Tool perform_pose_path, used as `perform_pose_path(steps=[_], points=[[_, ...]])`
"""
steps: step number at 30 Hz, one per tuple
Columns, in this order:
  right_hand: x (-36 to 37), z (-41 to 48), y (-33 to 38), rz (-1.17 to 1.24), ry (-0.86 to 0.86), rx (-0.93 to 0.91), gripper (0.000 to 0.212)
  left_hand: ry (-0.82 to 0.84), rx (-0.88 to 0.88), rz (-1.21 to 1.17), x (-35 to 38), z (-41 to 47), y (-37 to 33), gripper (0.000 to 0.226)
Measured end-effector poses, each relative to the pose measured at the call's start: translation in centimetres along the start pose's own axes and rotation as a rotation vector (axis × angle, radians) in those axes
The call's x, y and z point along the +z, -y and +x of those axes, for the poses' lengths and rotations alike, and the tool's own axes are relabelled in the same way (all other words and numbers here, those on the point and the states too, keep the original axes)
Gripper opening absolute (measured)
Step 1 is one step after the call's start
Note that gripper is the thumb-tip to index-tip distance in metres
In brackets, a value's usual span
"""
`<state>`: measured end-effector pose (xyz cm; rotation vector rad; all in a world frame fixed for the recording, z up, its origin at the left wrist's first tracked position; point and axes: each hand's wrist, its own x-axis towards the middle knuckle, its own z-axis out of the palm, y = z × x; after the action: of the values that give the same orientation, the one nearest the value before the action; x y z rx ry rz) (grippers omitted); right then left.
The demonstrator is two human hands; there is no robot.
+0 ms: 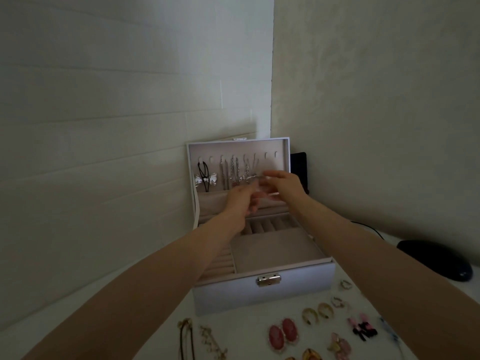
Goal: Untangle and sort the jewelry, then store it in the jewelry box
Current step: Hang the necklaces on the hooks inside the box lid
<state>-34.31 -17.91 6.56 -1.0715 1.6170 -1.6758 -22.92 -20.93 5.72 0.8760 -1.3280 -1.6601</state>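
Pink oval earrings (283,333) lying on counter (246,331); left hand (240,201), right hand (284,187) working at silver chain (235,172) in white jewelry box (233,294); grips blurred, can't tell.

Light: dim, grey, soft shadows
Blur: left hand (241,201) and right hand (281,185) motion-smeared
Edges: tabletop (246,333) bowed by wide lens

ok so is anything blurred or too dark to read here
Head view: dim, flat light, no glare; the left hand and right hand are motion-smeared before the jewelry box lid, so neither grip reads; wide lens bows the wall lines; pink earrings on the table look fairly sharp.
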Motion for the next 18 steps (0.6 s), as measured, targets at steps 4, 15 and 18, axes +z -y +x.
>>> perform_pose_path(steps=[4,15,18], points=[[0.85,0.3,0.1,0.019,-0.07,-0.014,0.022,0.002,0.086,0.218,-0.71,0.63,0.3,0.016],[0.73,0.18,-0.28,0.021,-0.024,-0.03,0.011,0.091,0.051,0.266,-0.99,0.66,0.5,0.021],[0.79,0.39,-0.6,0.054,-0.044,-0.035,0.016,0.079,0.05,0.271,-1.06,0.83,0.4,0.021]])
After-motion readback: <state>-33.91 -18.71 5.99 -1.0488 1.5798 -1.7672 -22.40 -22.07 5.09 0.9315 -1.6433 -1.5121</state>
